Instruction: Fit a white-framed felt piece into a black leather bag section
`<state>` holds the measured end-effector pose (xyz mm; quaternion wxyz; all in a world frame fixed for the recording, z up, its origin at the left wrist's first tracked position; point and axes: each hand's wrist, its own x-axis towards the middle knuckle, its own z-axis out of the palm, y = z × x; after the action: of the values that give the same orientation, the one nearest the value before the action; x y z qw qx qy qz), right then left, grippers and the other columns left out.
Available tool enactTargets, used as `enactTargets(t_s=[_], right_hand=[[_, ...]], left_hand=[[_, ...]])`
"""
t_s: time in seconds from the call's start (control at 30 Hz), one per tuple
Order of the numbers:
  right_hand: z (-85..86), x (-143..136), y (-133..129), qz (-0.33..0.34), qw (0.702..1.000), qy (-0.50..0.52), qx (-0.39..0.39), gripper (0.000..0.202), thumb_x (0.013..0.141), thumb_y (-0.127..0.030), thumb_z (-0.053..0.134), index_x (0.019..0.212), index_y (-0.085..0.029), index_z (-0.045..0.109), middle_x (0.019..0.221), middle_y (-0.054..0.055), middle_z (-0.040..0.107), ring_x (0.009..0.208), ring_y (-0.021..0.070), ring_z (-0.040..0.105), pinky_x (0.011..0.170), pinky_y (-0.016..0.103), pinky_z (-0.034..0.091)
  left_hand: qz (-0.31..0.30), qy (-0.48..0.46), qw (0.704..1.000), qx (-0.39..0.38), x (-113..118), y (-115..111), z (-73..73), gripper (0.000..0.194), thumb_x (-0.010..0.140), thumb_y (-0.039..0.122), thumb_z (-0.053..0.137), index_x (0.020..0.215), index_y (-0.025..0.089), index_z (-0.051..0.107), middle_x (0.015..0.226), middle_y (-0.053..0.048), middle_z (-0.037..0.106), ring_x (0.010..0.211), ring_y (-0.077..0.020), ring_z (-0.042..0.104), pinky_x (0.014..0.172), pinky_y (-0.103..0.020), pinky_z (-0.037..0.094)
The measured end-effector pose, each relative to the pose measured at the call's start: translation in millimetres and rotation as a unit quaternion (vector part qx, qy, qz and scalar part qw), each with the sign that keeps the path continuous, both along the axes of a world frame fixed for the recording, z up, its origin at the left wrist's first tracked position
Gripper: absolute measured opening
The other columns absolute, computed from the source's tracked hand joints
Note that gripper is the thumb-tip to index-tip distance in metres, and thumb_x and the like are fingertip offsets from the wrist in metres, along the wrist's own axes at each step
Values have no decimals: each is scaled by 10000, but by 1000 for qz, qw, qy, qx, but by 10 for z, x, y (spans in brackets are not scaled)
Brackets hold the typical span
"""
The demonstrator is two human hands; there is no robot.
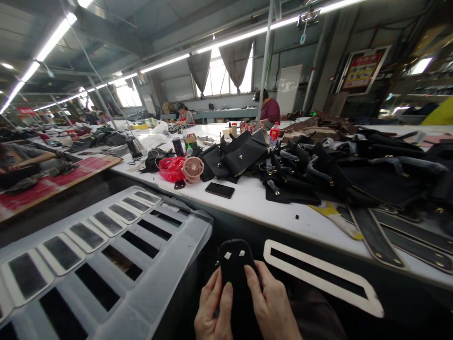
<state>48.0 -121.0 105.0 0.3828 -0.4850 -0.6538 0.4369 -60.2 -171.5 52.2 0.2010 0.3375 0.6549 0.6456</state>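
One co-worker's forearm (37, 159) far left, over a red-topped table (85, 171). Next, grey slotted rack (141, 309), row of pale-rimmed dark panels (87, 236) along its far side, open slots nearer the person. Then red plastic bag (170, 169) on the white table (255, 203), pink round fan (193, 169) touching or just beside it, can't tell.

Left hand (214, 309), bottom centre: grasping black piece by its left side, thumb on front face. Dark phone (220, 190) lies flat on the white table, beyond the hands. Black piece (238, 283) sits between both hands, rounded top end pointing up and away, sticking out past the fingertips; two pale diamond-shaped marks (234, 255) on that end, uncovered. Lower part runs down between the palms, bottom cut off by view edge. Right hand (271, 302): grasping its right side, a digit on the front face.

Right of hands: long pale slotted frame (318, 282), slanted, apart from black piece. Beyond, heap of black bags (311, 172); far right, black straps with metal studs (375, 238) on table.
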Motion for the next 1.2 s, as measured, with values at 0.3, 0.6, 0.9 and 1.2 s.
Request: enactTargets(t_s=[0.3,0.6,0.9,1.2], right_hand=[[-322,36,109,-25,1000,-11,9,420,956,-549,325,748,-232,505,600,21,590,514,165,560,487,254,379],[-436,57,104,-12,1000,26,8,430,958,-521,354,678,-217,473,564,-36,446,479,120,435,476,233,346],[-224,-33,51,29,998,34,-40,450,966,-535,315,691,-218,478,581,-20,492,511,136,477,496,245,337],[-197,-135,96,76,995,15,-59,483,951,-564,309,724,-209,545,642,8,586,590,165,567,543,245,419]], left_hand=[[25,-9,1000,-12,80,65,-118,389,810,564,608,990,256,762,1068,-61,725,1039,-253,636,917,-339,508],[-16,-39,999,-17,-4,162,-44,456,881,528,526,1227,254,640,1347,-48,581,1281,-240,476,1091,-347,372],[-176,-45,983,-39,-234,258,372,438,890,506,511,1217,219,552,1208,-62,636,1079,-239,601,892,-328,488],[-174,25,984,-35,-473,164,291,328,909,454,507,1141,223,520,1308,-90,546,1232,-258,488,1050,-419,355]])
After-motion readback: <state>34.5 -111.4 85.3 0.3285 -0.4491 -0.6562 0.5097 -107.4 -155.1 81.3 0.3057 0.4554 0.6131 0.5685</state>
